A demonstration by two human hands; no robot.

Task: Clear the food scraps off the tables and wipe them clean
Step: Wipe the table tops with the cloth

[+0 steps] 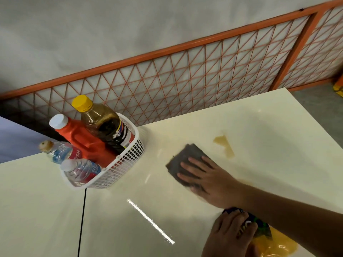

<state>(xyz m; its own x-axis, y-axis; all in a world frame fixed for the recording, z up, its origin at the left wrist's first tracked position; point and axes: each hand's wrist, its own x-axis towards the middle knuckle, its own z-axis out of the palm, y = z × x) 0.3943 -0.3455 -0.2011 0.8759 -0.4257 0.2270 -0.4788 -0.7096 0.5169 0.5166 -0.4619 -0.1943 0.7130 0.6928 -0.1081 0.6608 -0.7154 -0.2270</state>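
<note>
From the head camera we count two hands. Our right hand (209,179) lies flat, fingers straight, pressing one dark cloth (185,158) onto the cream table (269,127), near one brown smear (224,147). Our left hand (230,234) curls over one dark packet (259,224) beside a yellow bag (278,243). One white basket (115,175) holds four bottles: a brown sauce bottle (104,123), an orange jug (83,140) and two water bottles (61,151).

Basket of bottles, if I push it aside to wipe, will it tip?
It probably slides easily on the glossy table. The basket looks loaded, likely heavy. The tall brown bottle leans and may topple, so push low.
</note>
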